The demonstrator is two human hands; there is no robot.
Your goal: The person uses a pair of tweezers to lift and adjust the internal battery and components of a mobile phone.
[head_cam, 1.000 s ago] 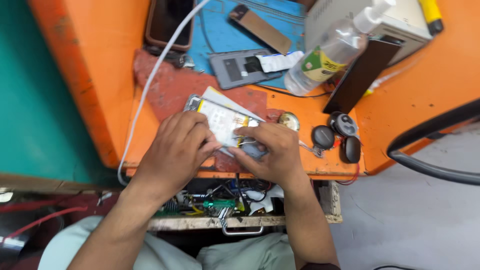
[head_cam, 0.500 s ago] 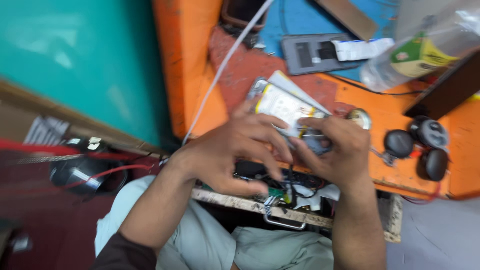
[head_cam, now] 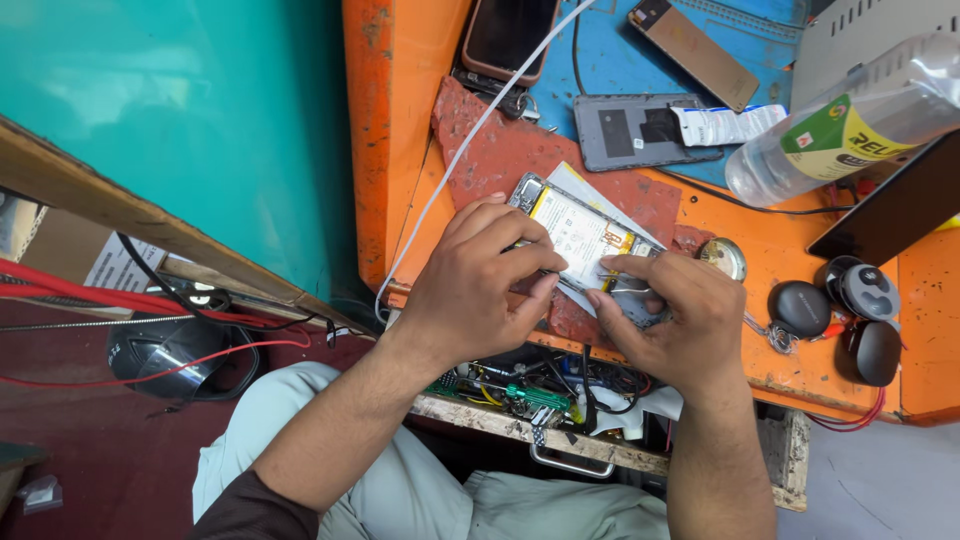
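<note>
Opened phone (head_cam: 585, 240), its back cover off and a white battery showing, is lying on a worn red mat (head_cam: 500, 150) on the orange workbench (head_cam: 395, 120), tilted so its top end is pointing toward 10 o'clock. Left hand (head_cam: 480, 290) is resting over the phone's 8 o'clock edge, fingers curled and pressing down on the frame to pin it. Right hand (head_cam: 680, 320) is sitting at the phone's 4 o'clock end, thumb and forefinger pinching closed at the lower corner; whether a small tool is lying between them I cannot tell. A clear plastic bottle (head_cam: 850, 130) is lying at 2 o'clock from the hands, a grey phone back panel (head_cam: 640, 130) at 12 o'clock, and dark round earbud cases (head_cam: 840, 310) at 3 o'clock. A white cable (head_cam: 470, 140) is running past at 11 o'clock.
</note>
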